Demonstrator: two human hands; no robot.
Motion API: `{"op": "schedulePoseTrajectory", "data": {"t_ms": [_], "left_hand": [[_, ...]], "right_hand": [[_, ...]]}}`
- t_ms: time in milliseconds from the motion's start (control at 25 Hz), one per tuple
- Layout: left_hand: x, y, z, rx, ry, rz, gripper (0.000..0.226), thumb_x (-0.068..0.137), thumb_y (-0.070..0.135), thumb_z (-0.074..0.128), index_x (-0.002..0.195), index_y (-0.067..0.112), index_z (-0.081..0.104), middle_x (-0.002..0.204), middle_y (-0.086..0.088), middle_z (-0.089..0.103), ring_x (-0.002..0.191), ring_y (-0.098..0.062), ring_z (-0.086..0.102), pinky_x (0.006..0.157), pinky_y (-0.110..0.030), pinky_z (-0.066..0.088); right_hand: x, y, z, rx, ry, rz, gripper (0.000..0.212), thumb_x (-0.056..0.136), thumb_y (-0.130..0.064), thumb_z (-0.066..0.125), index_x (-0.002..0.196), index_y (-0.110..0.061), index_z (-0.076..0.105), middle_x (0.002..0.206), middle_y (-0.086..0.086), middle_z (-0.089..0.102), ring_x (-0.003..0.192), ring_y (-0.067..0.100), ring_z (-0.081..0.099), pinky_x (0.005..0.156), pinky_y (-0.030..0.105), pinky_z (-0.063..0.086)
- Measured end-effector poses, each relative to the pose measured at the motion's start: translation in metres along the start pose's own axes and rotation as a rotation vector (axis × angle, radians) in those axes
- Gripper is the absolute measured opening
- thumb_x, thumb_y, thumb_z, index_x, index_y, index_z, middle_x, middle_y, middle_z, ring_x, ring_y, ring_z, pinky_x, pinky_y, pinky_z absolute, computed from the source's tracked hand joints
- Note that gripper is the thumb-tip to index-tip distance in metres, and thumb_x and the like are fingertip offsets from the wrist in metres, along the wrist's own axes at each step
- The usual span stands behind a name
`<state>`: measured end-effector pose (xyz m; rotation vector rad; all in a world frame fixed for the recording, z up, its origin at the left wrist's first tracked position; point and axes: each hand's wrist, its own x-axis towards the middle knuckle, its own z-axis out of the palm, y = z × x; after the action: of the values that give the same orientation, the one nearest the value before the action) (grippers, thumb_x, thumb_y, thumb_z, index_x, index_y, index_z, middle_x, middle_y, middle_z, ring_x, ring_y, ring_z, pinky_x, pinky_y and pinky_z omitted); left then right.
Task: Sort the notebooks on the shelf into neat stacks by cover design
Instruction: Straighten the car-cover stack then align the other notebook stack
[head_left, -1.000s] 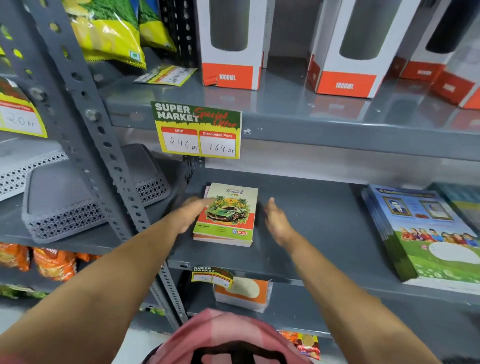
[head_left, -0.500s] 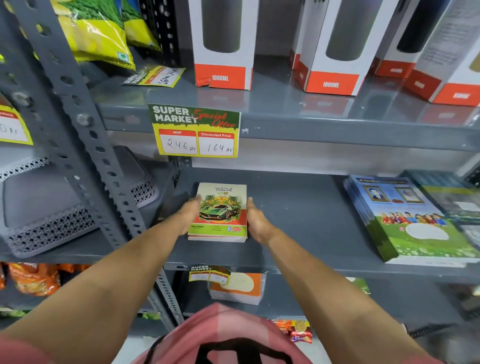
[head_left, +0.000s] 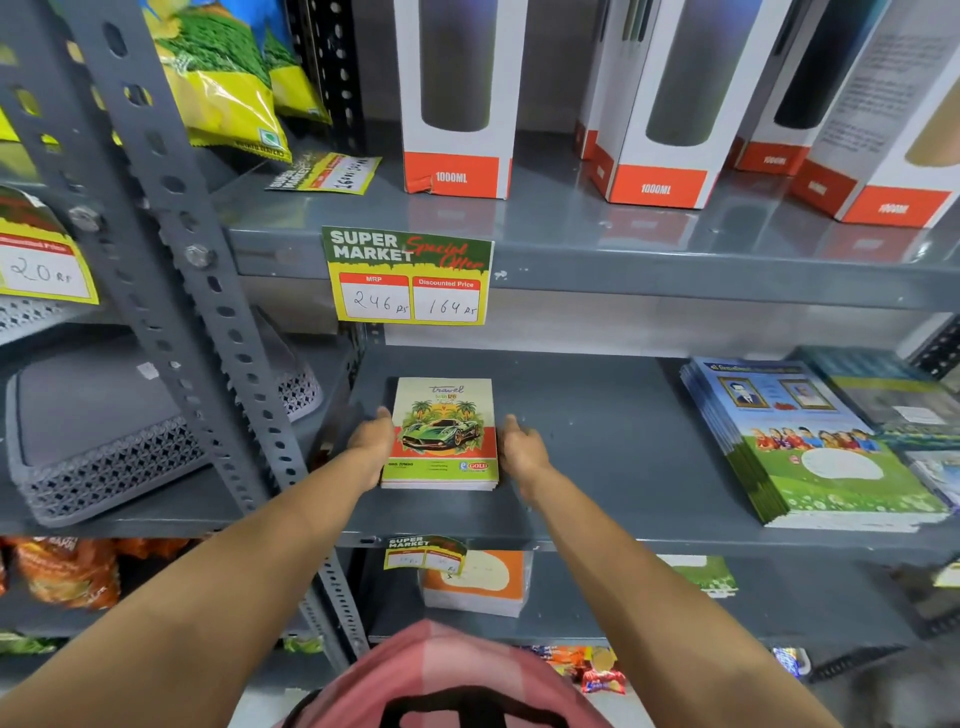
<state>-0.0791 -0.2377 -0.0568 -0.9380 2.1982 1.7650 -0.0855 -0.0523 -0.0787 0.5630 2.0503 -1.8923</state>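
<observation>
2 hands flank 1 car-cover stack.

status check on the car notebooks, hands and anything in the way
Left hand flat against the car-cover stack, right hand open just beside it. Stack squared, flat on shelf. Nothing blocking; blue-cover stack well off right.

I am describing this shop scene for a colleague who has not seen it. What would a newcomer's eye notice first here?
First, the car-cover notebook stack in the middle of the grey shelf, with the left hand and right hand on either side of it. Then the yellow price tag on the shelf edge above, and the blue-and-green notebook stack to the right.
</observation>
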Motion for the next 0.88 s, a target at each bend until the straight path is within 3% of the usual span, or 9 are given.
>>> {"op": "schedulePoseTrajectory", "data": {"t_ms": [80,160,240,320,400,560,800,880], "left_hand": [[-0.003,-0.003,-0.001,0.145,0.066,0.072,0.041,0.098,0.028,0.043,0.122,0.002,0.063,0.126,-0.017,0.065,0.115,-0.035,0.061,0.096,-0.037,0.048],[0.0,-0.007,0.0,0.212,0.064,0.12,0.034,0.096,0.019,0.05,0.124,0.006,0.064,0.127,-0.013,0.065,0.117,-0.033,0.06,0.1,-0.034,0.048],[0.005,-0.012,0.001,0.211,0.065,0.133,0.033,0.094,0.012,0.052,0.124,0.006,0.064,0.125,-0.014,0.066,0.112,-0.032,0.062,0.098,-0.032,0.049],[0.007,-0.011,0.0,0.18,0.064,0.135,0.033,0.094,0.007,0.054,0.125,0.004,0.063,0.124,-0.014,0.066,0.108,-0.029,0.063,0.094,-0.03,0.047],[0.008,-0.01,-0.002,0.187,0.063,0.14,0.031,0.094,0.007,0.054,0.123,0.003,0.063,0.123,-0.015,0.066,0.107,-0.029,0.063,0.094,-0.031,0.048],[0.009,-0.007,0.001,0.217,0.048,0.127,0.03,0.091,0.008,0.059,0.12,0.004,0.065,0.122,-0.015,0.067,0.11,-0.032,0.064,0.1,-0.036,0.051],[-0.016,-0.001,0.044,0.214,-0.041,0.182,0.027,0.094,0.006,0.055,0.119,0.001,0.065,0.117,-0.013,0.068,0.107,-0.03,0.065,0.081,-0.026,0.047],[-0.02,0.002,0.068,0.223,-0.087,0.206,0.024,0.093,0.006,0.054,0.112,0.002,0.069,0.114,-0.014,0.07,0.097,-0.027,0.066,0.077,-0.026,0.046]], "right_hand": [[-0.003,0.003,-0.001,-0.094,0.046,0.0,0.029,0.094,-0.035,0.046,0.081,-0.015,0.063,0.086,0.009,0.068,0.08,0.025,0.069,0.072,0.036,0.058],[-0.009,0.005,0.002,-0.175,0.041,-0.026,0.02,0.095,-0.026,0.051,0.095,-0.015,0.068,0.099,0.009,0.072,0.092,0.026,0.07,0.08,0.037,0.058],[-0.014,0.007,0.005,-0.181,0.06,-0.042,0.025,0.097,-0.021,0.052,0.115,-0.012,0.066,0.111,0.007,0.07,0.102,0.025,0.067,0.091,0.035,0.055],[-0.018,0.008,0.008,-0.168,0.084,-0.06,0.028,0.097,-0.019,0.052,0.121,-0.01,0.063,0.116,0.006,0.069,0.1,0.021,0.065,0.091,0.029,0.05],[-0.022,0.009,0.008,-0.184,0.098,-0.068,0.028,0.098,-0.021,0.051,0.121,-0.01,0.063,0.116,0.005,0.068,0.096,0.018,0.062,0.085,0.026,0.047],[-0.026,0.009,0.004,-0.207,0.136,-0.083,0.028,0.098,-0.022,0.05,0.119,-0.009,0.064,0.116,0.007,0.069,0.107,0.023,0.064,0.088,0.029,0.049],[-0.024,0.01,-0.039,-0.246,0.231,-0.09,0.027,0.099,-0.019,0.048,0.119,-0.008,0.063,0.115,0.01,0.069,0.106,0.027,0.065,0.086,0.032,0.05],[-0.021,0.013,-0.061,-0.273,0.285,-0.095,0.026,0.099,-0.018,0.046,0.116,-0.008,0.064,0.113,0.013,0.07,0.103,0.03,0.065,0.085,0.034,0.052]]}}
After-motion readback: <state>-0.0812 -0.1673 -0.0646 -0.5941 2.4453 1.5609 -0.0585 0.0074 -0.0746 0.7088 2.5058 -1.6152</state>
